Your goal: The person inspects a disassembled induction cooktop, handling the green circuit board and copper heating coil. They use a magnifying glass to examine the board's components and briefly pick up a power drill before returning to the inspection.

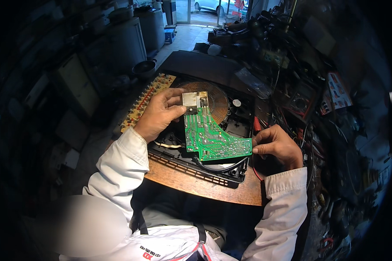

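A green circuit board (213, 140), solder side up, is held between my two hands above an opened black appliance housing (237, 126). My left hand (160, 114) grips its upper left end, by a pale metal heat sink (190, 100). With thumb and fingers my right hand (278, 145) pinches the board's right edge. Behind the board lies a round copper-coloured coil (213, 93) in the housing, partly covered. A black cable (222, 168) curves below the board's lower edge.
A yellow board with rows of parts (148, 98) lies left of the housing on the wooden table (183, 179). Red test probes (257, 125) are near my right hand, a multimeter (301, 101) farther right. Cluttered tools and cables fill the right side.
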A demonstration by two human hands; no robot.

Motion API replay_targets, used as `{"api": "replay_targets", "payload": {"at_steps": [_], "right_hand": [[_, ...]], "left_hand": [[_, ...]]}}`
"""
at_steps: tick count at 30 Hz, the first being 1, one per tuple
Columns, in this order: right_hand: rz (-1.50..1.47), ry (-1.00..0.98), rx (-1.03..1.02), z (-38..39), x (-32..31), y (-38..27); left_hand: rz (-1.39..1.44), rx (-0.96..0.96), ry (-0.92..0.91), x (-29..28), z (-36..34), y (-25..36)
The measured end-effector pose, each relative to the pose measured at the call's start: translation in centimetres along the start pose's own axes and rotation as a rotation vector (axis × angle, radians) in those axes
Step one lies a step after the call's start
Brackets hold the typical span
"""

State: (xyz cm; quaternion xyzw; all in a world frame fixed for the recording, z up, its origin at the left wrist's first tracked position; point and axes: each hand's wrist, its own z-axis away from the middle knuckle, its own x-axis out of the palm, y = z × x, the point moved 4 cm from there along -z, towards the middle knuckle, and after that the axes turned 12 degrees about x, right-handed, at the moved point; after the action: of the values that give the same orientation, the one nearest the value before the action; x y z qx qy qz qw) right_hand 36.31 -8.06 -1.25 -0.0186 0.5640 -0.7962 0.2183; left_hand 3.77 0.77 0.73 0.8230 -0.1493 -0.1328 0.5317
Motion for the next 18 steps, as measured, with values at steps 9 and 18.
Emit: {"api": "replay_targets", "payload": {"at_steps": [9, 18], "right_hand": [[0.001, -0.013, -0.003, 0.02, 0.08, -0.15], [-0.019, 0.005, 0.008, 0.14, 0.16, -0.26]], "left_hand": [[0.063, -0.013, 0.000, -0.27, -0.25, -0.27], [0.046, 0.006, -0.026, -0.20, -0.27, -0.25]]}}
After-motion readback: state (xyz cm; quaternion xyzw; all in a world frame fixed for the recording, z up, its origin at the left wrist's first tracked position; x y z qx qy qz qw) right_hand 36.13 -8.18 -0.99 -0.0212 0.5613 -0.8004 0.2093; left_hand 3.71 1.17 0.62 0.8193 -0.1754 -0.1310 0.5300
